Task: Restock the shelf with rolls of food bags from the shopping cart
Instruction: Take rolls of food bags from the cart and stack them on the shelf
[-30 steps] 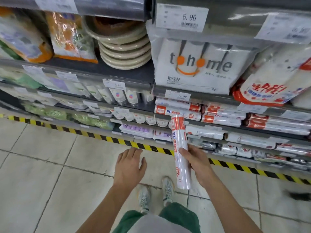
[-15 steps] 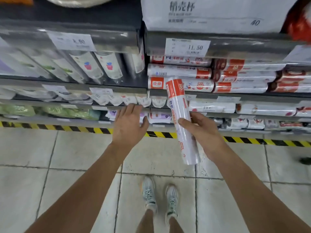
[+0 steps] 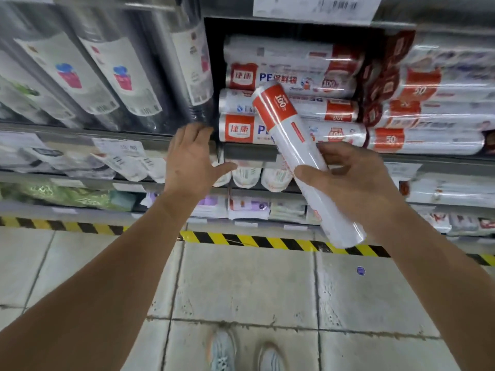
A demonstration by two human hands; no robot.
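Where the right grip [image 3: 348,180] closes thumb and fingers round the lower middle of the roll of food bags [image 3: 292,140], the roll's long axis slants up and leftward: red end nearest the shelf [image 3: 249,156], white end toward the floor [image 3: 241,285]. Stacked rolls [image 3: 281,76]: lying crosswise on the shelf, just behind the red end; the held roll stands across them and, by judgement, needs turning level to match. Left grip [image 3: 192,159]: open, fingers spread, at the shelf lip left of the stack, contact unclear. Both forearms extended.
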